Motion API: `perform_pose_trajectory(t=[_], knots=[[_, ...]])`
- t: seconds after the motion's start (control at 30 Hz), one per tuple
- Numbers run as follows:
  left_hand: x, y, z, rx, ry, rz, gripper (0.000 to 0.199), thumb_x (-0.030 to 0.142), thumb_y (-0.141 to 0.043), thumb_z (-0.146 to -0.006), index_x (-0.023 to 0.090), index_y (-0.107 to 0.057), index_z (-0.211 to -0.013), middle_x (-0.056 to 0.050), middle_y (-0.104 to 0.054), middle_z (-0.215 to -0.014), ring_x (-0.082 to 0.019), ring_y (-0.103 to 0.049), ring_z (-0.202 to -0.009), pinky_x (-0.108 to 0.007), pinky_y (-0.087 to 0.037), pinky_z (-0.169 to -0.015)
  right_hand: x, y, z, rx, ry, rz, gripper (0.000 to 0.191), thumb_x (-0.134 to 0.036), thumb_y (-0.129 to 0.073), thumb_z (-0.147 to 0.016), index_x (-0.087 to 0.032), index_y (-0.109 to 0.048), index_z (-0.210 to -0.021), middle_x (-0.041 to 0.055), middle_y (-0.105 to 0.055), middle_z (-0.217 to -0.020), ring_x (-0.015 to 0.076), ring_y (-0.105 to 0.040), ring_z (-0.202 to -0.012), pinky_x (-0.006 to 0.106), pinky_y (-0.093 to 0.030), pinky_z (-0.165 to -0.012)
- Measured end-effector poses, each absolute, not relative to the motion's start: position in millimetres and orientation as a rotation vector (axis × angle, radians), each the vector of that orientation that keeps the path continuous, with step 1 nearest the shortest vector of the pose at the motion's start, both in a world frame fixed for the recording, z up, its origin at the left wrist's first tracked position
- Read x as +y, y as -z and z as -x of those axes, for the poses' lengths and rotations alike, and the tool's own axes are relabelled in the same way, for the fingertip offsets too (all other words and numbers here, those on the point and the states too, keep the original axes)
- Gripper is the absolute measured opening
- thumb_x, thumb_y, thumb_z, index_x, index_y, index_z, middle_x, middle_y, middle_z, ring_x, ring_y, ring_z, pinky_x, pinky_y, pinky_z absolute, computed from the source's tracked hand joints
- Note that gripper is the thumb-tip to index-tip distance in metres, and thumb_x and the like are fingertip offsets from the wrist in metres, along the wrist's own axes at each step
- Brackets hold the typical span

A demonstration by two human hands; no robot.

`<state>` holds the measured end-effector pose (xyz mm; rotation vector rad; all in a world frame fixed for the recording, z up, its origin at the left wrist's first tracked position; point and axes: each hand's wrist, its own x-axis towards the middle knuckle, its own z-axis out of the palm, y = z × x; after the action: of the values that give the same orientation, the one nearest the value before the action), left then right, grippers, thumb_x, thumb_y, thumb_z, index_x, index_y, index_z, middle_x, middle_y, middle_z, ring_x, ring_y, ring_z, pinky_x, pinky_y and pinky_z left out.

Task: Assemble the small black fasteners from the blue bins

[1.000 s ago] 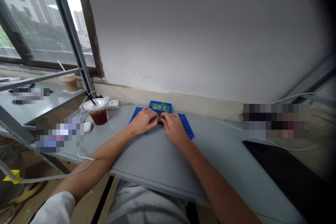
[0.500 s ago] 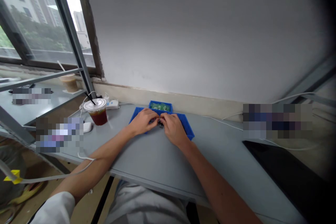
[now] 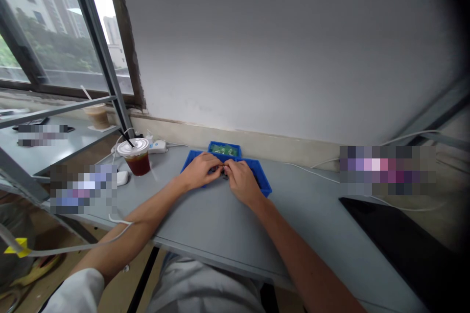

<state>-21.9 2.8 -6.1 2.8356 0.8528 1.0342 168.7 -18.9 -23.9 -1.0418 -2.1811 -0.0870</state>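
Note:
My left hand [image 3: 202,170] and my right hand [image 3: 239,176] meet fingertip to fingertip over the near edge of two blue trays. Both are closed in a pinch around a small dark piece [image 3: 224,174], mostly covered by the fingers and too small to name. Under my left hand lies the left blue tray [image 3: 188,160]; by my right hand is the right blue tray [image 3: 265,181], with dark contents partly hidden by the hand. Behind them, a smaller blue tray [image 3: 209,146] holds green pieces [image 3: 224,149].
On the grey table [image 3: 205,234], a lidded cup of dark red drink [image 3: 137,159] stands left, near a white power strip [image 3: 157,146]. A black flat panel [image 3: 396,244] lies right. A white cable [image 3: 121,232] passes over my left forearm. A wall rises behind.
My fingertips have shifted slightly around the small dark piece, and less of it shows between them. Both arms stay in nearly the same place.

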Motion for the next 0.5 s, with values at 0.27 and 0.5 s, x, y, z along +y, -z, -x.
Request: perform_pose_trajectory(t=[0.27, 0.5], knots=[[1.7, 3.2, 21.5, 0.848, -1.035, -2.874, 0.016, 0.021, -0.049, -0.094, 0.018, -0.065, -0.089, -0.003, -0.068, -0.083, -0.016, -0.062, -0.083, -0.032, -0.046, -0.089, -23.4, 21.8, -169.6, -2.153, 0.010, 1.073, 0.022, -0.022, -0.035, -0.102, -0.021, -0.052, -0.089, 0.0045, -0.065, -0.077, 0.0202, -0.057, -0.071, 0.031, -0.037, -0.071], [2.4, 0.9, 23.3, 0.821, -1.016, -2.966, 0.020, 0.022, -0.047, -0.097, 0.018, -0.066, -0.094, -0.004, -0.070, -0.089, -0.017, -0.063, -0.089, -0.033, -0.045, -0.092, -22.8, 22.1, -169.0, -2.108, -0.138, 1.061, 0.022, -0.024, -0.035, -0.102, -0.022, -0.051, -0.088, 0.0026, -0.064, -0.075, 0.0178, -0.058, -0.068, 0.029, -0.039, -0.069]])
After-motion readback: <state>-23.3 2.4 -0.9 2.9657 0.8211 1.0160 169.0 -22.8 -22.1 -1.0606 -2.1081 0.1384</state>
